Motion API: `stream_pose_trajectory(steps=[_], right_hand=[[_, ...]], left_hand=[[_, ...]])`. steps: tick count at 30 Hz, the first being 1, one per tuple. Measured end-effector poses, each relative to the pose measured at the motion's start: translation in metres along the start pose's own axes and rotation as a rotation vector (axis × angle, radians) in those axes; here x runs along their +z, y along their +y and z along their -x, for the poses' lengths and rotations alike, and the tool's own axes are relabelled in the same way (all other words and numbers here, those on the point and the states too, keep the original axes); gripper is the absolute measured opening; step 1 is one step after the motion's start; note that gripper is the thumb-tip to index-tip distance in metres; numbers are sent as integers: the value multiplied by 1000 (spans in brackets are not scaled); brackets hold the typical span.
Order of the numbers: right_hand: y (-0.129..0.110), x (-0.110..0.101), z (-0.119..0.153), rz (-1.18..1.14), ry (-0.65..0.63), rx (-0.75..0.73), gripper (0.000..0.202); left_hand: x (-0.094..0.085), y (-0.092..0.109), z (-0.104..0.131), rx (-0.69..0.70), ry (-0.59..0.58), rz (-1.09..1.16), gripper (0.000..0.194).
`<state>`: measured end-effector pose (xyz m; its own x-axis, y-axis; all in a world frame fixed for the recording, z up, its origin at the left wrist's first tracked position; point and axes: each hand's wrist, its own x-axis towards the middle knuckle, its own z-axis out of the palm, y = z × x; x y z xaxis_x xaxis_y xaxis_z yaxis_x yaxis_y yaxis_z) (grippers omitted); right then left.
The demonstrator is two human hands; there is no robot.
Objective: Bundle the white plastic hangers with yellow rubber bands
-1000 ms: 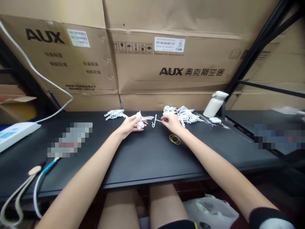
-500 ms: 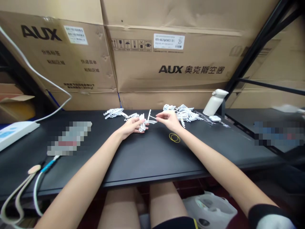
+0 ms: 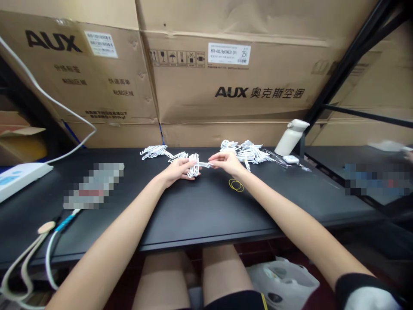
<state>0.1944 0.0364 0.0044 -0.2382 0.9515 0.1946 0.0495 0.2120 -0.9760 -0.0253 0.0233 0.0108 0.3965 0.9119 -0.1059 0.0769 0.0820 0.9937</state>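
Note:
My left hand is closed around a stack of small white hangers above the black table. Their thin stems and hooks point right, toward my other hand. With thumb and forefinger pinched together, my right hand holds the hook end of the hangers. Two yellow rubber bands lie on the table just below my right hand. Behind that hand is a heap of white hangers, partly hidden by it. More white hangers lie in a row behind my left hand.
A white bottle stands at the back right, with a small white case beside it. A blurred-out phone-like object with a cable and a white power strip lie left. Large cardboard boxes line the back.
The single hanger that my right hand held apart, standing upright, now lies in with the stack in my left hand. My right hand has shifted slightly left.

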Motion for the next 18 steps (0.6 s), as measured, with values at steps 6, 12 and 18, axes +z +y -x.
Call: stream_pose_trajectory(steps=[6,12,18], right_hand=[[-2,1,4,-101,23,112,25],[0,4,4,-33,22,85,28],[3,6,4,31,21,-10,27]], left_hand=[[-2,-2,-1,-8,-21,-48,44],[-2,-2,-1,-8,-2,-63,47],[0,0,1,-4,-7,-60,47]])
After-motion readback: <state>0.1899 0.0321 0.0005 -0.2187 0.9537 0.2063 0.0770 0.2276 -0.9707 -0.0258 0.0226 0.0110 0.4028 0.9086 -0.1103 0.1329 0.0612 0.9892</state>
